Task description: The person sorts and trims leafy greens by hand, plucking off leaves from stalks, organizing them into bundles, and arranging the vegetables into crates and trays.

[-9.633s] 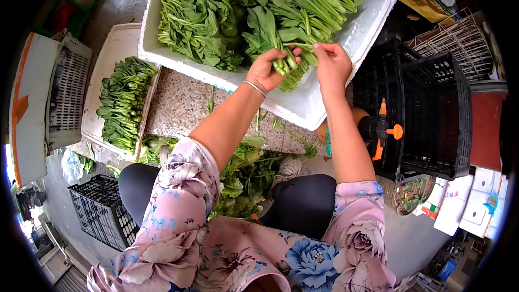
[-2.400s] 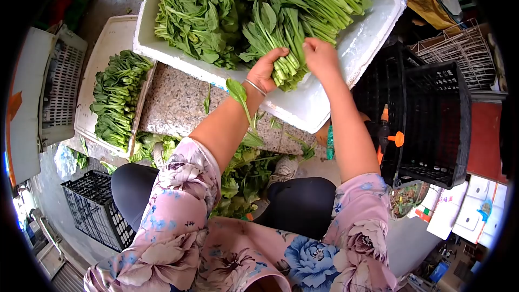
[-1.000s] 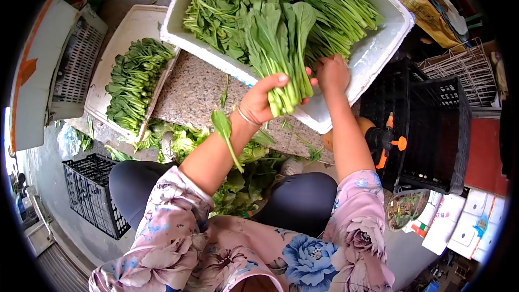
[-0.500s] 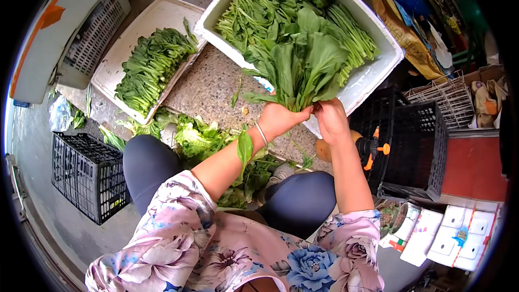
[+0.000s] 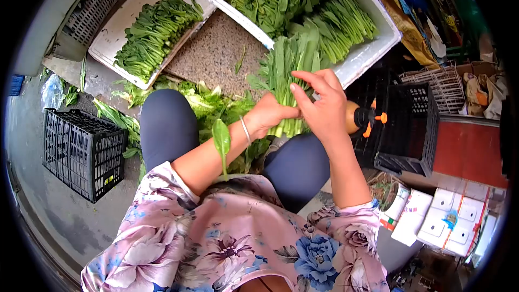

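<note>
My left hand [image 5: 268, 114] is wrapped round the lower stalks of a bunch of leafy greens [image 5: 294, 59], held in front of my knees. My right hand [image 5: 324, 100] is at the right side of the bunch, fingers apart and raised beside the stalks. A loose leaf [image 5: 221, 138] lies across my left forearm. Beyond the bunch stands a white foam box [image 5: 373, 57] holding more greens in piles. To the left, a white foam lid [image 5: 111, 35] bears a row of greens [image 5: 157, 35] with their stalks toward me.
Discarded leaves [image 5: 208, 103] lie on the ground between my legs. A black crate [image 5: 84, 151] stands at the left, with a plastic bag [image 5: 52, 93] behind it. At the right are black crates [image 5: 408, 130], a sprayer with orange parts [image 5: 370, 117], a wire rack [image 5: 438, 89] and white boxes [image 5: 451, 219].
The bunch has come out of the foam box toward my body in my left hand and turned, stalks down. My right hand has spread its fingers. The view has shifted, showing more at the right.
</note>
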{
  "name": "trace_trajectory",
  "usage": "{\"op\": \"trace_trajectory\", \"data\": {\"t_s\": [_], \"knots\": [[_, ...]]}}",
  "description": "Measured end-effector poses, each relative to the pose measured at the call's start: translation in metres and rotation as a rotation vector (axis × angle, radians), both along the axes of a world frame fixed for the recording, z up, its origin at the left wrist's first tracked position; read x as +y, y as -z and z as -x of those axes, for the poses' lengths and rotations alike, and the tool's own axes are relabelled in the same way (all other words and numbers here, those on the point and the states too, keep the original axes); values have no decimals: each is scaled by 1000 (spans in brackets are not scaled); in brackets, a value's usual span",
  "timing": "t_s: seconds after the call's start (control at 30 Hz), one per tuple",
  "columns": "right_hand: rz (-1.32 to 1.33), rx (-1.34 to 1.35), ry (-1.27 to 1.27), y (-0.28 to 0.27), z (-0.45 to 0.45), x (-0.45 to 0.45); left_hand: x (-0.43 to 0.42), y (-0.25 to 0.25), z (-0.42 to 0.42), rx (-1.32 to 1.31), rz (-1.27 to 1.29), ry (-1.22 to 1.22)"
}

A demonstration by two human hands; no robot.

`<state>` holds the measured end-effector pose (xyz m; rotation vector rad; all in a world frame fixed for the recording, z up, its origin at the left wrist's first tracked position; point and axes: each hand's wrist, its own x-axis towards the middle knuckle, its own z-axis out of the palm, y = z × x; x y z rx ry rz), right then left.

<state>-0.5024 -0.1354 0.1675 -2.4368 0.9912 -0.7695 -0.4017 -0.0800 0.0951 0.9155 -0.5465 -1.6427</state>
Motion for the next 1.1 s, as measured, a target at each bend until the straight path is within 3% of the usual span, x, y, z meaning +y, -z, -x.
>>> {"op": "trace_trajectory", "data": {"t_s": [0.03, 0.1, 0.2, 0.4, 0.57, 0.67, 0.73, 0.83, 1.1], "knots": [[-16, 2, 10, 5, 4, 6, 13, -15, -8, -128, -124, 106], [15, 182, 30, 16, 10, 15, 30, 10, -5, -130, -117, 147], [-107, 146, 67, 30, 22, 27, 44, 30, 1, -122, -113, 214], [-172, 178, 165, 35, 44, 26, 46, 33, -11, 112, -8, 300], [-322, 30, 240, 37, 44, 13, 45, 37, -10, 175, -5, 344], [-244, -83, 236, 30, 32, 4, 44, 33, -10, 237, -20, 343], [-254, -16, 268, 25, 24, -2, 43, 33, -10, 251, -20, 345], [-372, 122, 309, 28, 17, -13, 43, 35, -10, 251, -30, 364], [-693, -136, 280, 37, 31, -16, 45, 45, -15, 330, -102, 372]]}}
